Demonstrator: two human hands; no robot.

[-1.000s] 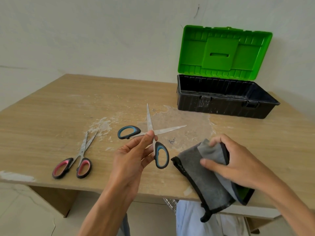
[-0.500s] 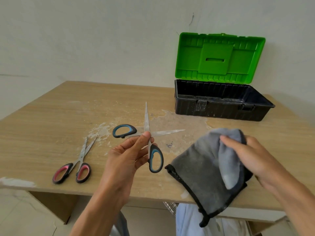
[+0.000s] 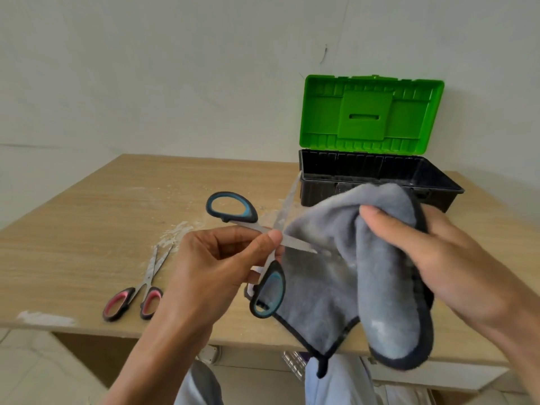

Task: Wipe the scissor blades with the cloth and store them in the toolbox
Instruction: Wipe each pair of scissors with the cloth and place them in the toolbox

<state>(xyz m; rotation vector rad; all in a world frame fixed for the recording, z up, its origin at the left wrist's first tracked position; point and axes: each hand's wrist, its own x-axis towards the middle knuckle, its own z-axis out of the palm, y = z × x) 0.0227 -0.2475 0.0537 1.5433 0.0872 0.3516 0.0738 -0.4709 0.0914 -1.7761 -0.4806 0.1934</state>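
My left hand (image 3: 222, 267) pinches the blue-and-black scissors (image 3: 233, 210) near the pivot and holds them up, blades spread wide apart. One blade points up toward the toolbox; the other points right and its tip meets the grey cloth (image 3: 330, 287). My right hand (image 3: 432, 258) grips that black-edged cloth, thumb on top, with the cloth draped over the fingers and hanging down. A second pair, the red-and-black scissors (image 3: 137, 293), lies on the wooden table (image 3: 73, 229) at the left, blades slightly apart. The black toolbox (image 3: 380, 176) stands at the back right with its green lid (image 3: 371, 115) raised.
White dusty patches mark the table's middle and front left edge. A pale wall rises behind the table and the toolbox. Below the table's front edge I see my legs in light trousers and a tiled floor.
My left hand raised the blue scissors closer to me and tilted them. My right hand lifted the cloth off the table and brought it up against the right-pointing blade.
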